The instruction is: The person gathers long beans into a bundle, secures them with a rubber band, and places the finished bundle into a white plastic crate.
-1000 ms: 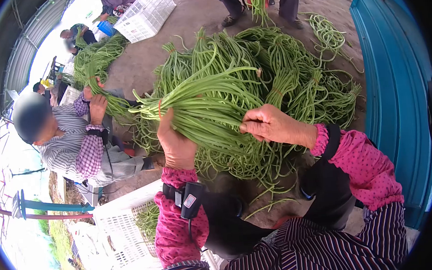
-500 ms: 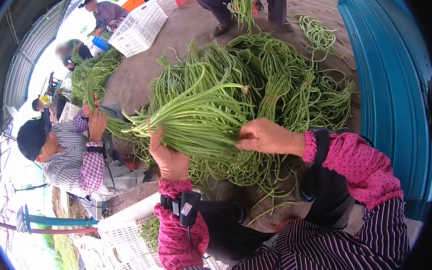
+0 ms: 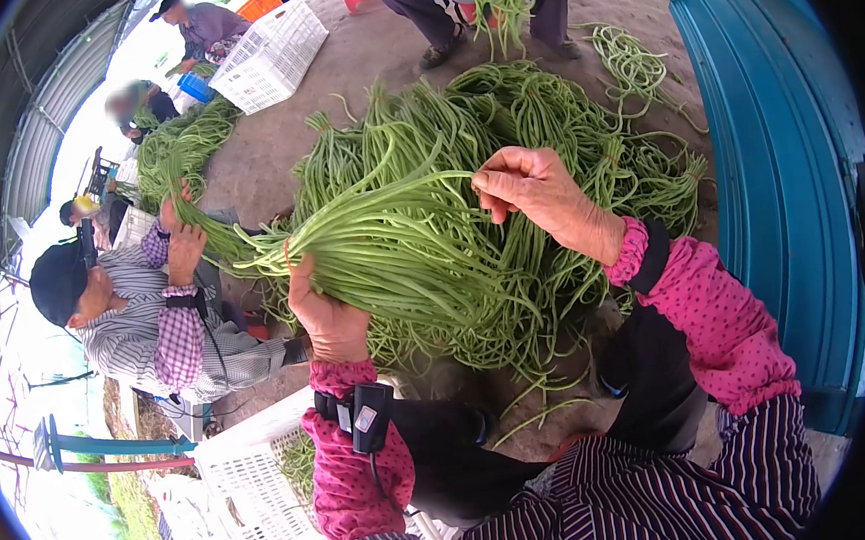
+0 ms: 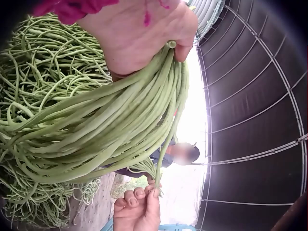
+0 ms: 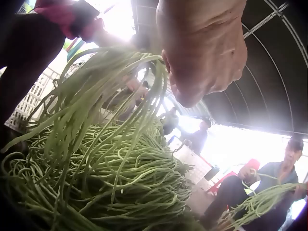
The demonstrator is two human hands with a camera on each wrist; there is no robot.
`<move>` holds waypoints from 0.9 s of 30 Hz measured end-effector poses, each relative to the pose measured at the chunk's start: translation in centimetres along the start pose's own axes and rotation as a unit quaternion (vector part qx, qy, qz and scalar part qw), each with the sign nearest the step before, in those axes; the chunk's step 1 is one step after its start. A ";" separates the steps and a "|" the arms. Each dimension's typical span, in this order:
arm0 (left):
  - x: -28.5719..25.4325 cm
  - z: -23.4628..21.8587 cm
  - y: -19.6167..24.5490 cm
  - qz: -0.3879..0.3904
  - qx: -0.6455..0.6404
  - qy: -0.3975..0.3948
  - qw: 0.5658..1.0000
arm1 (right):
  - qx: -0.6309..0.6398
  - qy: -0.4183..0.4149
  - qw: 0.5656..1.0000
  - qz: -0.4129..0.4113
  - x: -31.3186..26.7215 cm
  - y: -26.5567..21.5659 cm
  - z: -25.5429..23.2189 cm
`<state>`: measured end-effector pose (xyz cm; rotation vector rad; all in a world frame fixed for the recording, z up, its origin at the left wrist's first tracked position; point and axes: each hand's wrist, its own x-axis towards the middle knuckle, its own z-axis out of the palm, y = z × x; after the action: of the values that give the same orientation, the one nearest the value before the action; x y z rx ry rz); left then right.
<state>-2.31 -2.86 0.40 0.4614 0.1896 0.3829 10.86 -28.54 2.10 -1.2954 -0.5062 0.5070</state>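
Observation:
My left hand (image 3: pixel 331 317) grips a bundle of long green beans (image 3: pixel 402 257) near its gathered end, just by a red band (image 3: pixel 287 250). The beans fan out to the right over a big pile of bean bundles (image 3: pixel 552 111). At the upper right of the fan, my right hand (image 3: pixel 548 202) pinches the tip of one bean between thumb and forefinger. The left wrist view has this bean (image 4: pixel 163 156) stretching down from the bundle to the right fingertips. From the right wrist, the back of the right hand (image 5: pixel 204 57) hides most of the pinch.
A seated person (image 3: pixel 154 299) on the left holds beans, and another person (image 3: pixel 554 1) sits across the pile with more. A white crate (image 3: pixel 253 493) stands at lower left, a second crate (image 3: pixel 272 55) farther back. Blue metal panels (image 3: pixel 777 176) border the right side.
My right hand has moved up from the lower right edge of the bundle to a bean tip at its upper right. The left hand keeps its grip on the bundle.

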 end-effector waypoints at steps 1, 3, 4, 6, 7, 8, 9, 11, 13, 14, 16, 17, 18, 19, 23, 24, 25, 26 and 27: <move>0.0 0.1 0.0 0.004 0.001 0.002 1.000 | -0.014 -0.001 1.000 0.004 0.0 0.1 -0.2; 0.0 0.1 0.0 0.010 0.005 0.003 1.000 | -0.119 -0.015 0.993 -0.016 -0.1 0.1 -0.3; 0.0 0.1 0.1 0.013 0.008 0.004 1.000 | -0.210 -0.028 0.977 -0.041 -0.4 0.1 -0.3; 0.1 0.3 0.1 0.011 0.011 0.002 1.000 | -0.406 -0.052 0.898 -0.162 -0.7 0.7 -0.4; 0.0 0.4 0.1 0.007 0.011 -0.001 1.000 | -0.466 -0.055 0.864 -0.185 -0.9 1.2 -0.3; 0.0 0.5 0.0 0.002 0.012 -0.003 1.000 | -0.523 -0.057 0.825 -0.205 -1.2 1.6 -0.1; 0.0 0.6 -0.1 -0.003 0.020 0.003 1.000 | -0.577 -0.060 0.783 -0.225 -1.2 1.9 -0.1; 0.0 0.7 -0.6 -0.013 0.036 0.013 0.999 | -0.647 -0.077 0.734 -0.192 -1.1 2.3 -0.1; 0.0 0.6 -0.6 -0.032 0.028 -0.006 0.999 | -0.688 -0.091 0.703 -0.152 -1.0 2.0 -0.3; 0.0 0.5 -0.7 -0.026 0.030 -0.009 0.999 | -0.704 -0.101 0.693 -0.115 -1.0 2.0 -0.6; -0.1 0.7 -0.8 -0.011 0.039 -0.023 0.999 | -0.731 -0.118 0.671 -0.040 -0.9 2.5 -1.7; -0.3 0.9 -0.7 -0.007 0.042 -0.026 0.999 | -0.718 -0.093 0.690 -0.021 -0.8 2.8 -2.1; -0.7 1.5 -0.6 -0.001 0.043 -0.030 0.999 | -0.704 -0.069 0.706 -0.003 -0.6 3.1 -2.6; -0.9 1.7 -0.5 0.007 0.044 -0.032 0.999 | -0.690 -0.046 0.722 0.013 -0.3 3.4 -3.0; -0.5 0.2 0.0 -0.005 0.009 -0.031 0.999 | -0.581 0.021 0.814 -0.008 0.1 2.2 -3.7; -0.5 0.2 -0.1 0.007 0.009 -0.026 1.000 | -0.563 0.028 0.826 -0.009 0.3 1.8 -3.7; -0.7 0.4 -0.1 0.005 0.007 -0.038 0.999 | -0.546 0.036 0.837 -0.010 0.4 1.3 -3.8; -0.9 0.6 -0.1 0.003 0.003 -0.051 0.999 | -0.528 0.045 0.848 -0.012 0.4 1.0 -3.8; -1.0 0.8 -0.1 0.001 -0.001 -0.065 0.998 | -0.514 0.075 0.853 -0.058 0.5 1.2 -4.0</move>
<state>-2.96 -3.65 1.11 0.4835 0.0627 0.3536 13.64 -31.05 0.19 -2.2889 -0.7596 -0.0210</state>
